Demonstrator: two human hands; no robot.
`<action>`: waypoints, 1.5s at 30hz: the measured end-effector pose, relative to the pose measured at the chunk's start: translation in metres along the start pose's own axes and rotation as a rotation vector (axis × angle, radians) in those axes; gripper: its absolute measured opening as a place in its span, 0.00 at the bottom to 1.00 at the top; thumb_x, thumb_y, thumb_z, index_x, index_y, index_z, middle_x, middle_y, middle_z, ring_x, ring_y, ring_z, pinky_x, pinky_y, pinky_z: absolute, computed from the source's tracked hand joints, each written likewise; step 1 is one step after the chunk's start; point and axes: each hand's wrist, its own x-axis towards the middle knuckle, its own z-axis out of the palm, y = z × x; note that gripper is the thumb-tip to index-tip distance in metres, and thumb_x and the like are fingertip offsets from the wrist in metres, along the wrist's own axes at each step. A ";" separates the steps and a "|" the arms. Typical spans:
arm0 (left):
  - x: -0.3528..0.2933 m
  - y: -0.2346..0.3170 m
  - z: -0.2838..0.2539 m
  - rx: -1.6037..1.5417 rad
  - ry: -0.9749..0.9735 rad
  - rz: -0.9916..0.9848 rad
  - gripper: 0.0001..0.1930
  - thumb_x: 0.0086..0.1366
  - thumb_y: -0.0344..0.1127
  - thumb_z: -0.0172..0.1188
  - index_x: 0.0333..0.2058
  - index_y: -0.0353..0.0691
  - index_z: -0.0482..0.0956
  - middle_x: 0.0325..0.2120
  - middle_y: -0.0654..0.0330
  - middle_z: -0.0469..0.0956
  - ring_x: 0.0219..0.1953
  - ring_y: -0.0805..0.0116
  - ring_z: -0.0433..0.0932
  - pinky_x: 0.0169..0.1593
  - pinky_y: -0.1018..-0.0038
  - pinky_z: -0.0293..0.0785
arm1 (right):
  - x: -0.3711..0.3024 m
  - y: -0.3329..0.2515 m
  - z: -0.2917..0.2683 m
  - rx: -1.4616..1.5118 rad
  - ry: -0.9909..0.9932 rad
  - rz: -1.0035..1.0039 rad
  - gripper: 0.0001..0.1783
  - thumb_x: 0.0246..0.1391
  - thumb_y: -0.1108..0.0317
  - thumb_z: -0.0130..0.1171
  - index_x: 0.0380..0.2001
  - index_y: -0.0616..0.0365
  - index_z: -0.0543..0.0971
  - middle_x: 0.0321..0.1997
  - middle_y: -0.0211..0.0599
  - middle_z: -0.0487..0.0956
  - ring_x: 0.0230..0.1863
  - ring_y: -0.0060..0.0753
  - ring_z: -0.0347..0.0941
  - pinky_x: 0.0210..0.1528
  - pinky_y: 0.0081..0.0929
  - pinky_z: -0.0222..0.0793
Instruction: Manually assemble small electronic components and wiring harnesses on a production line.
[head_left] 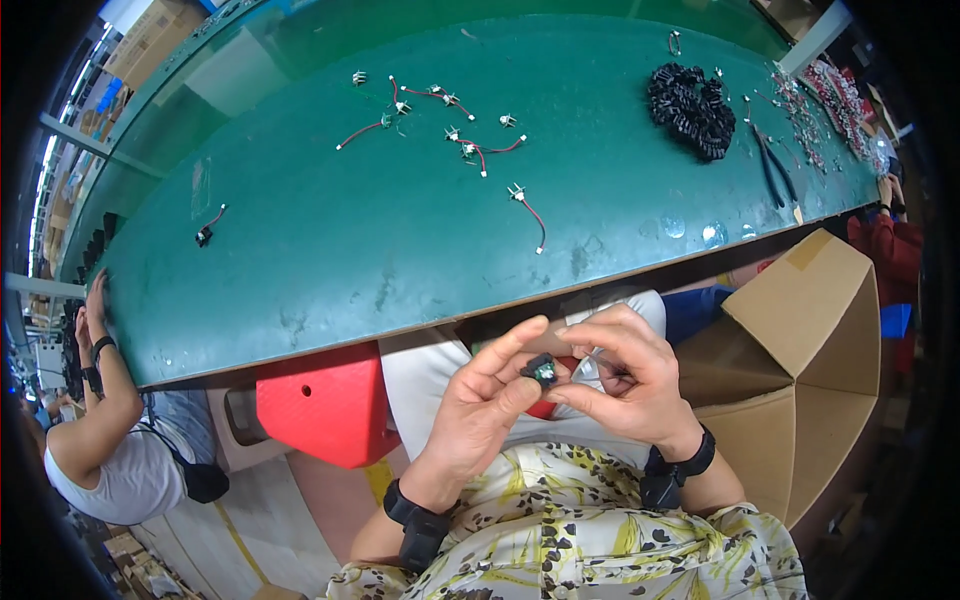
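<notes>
My left hand [478, 408] grips a small black plastic piece with a green circuit board [543, 371] between thumb and fingers, above my lap. Close against it is my right hand [630, 378], its fingers curled and its thumb tip beside the piece; what lies between those fingertips is too small to make out. On the green table [420, 250] beyond, a two-pin part with a red-and-black lead [530, 215] lies nearest to my hands. Several similar small parts with leads [470, 145] are scattered farther back. A small black part with a short lead [205, 235] lies at the left.
A heap of black pieces [690, 110], dark-handled pliers [770, 168] and many small wired parts [820, 110] occupy the table's right. An open cardboard box [830, 400] stands right of my lap, a red stool [325, 405] left. Another person [120, 440] sits at the left edge.
</notes>
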 end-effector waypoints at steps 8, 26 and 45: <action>-0.005 -0.009 -0.001 -0.034 0.108 -0.058 0.23 0.67 0.28 0.56 0.60 0.37 0.66 0.48 0.57 0.76 0.50 0.68 0.76 0.54 0.70 0.73 | -0.001 0.006 -0.006 -0.193 -0.069 -0.149 0.20 0.38 0.76 0.70 0.40 0.60 0.82 0.36 0.38 0.77 0.33 0.31 0.78 0.30 0.23 0.76; -0.011 0.003 0.007 -0.042 0.128 -0.229 0.13 0.66 0.31 0.58 0.48 0.36 0.77 0.30 0.61 0.80 0.29 0.76 0.77 0.31 0.80 0.74 | -0.007 0.002 -0.017 -0.087 -0.205 -0.089 0.19 0.42 0.75 0.70 0.42 0.61 0.82 0.37 0.40 0.77 0.35 0.34 0.77 0.33 0.25 0.74; -0.010 0.003 0.008 0.434 0.095 0.037 0.16 0.60 0.25 0.64 0.48 0.35 0.79 0.39 0.61 0.77 0.32 0.80 0.75 0.35 0.84 0.76 | -0.016 -0.017 -0.023 -0.489 -0.143 -0.174 0.13 0.44 0.73 0.67 0.36 0.57 0.82 0.23 0.32 0.77 0.20 0.30 0.74 0.19 0.26 0.68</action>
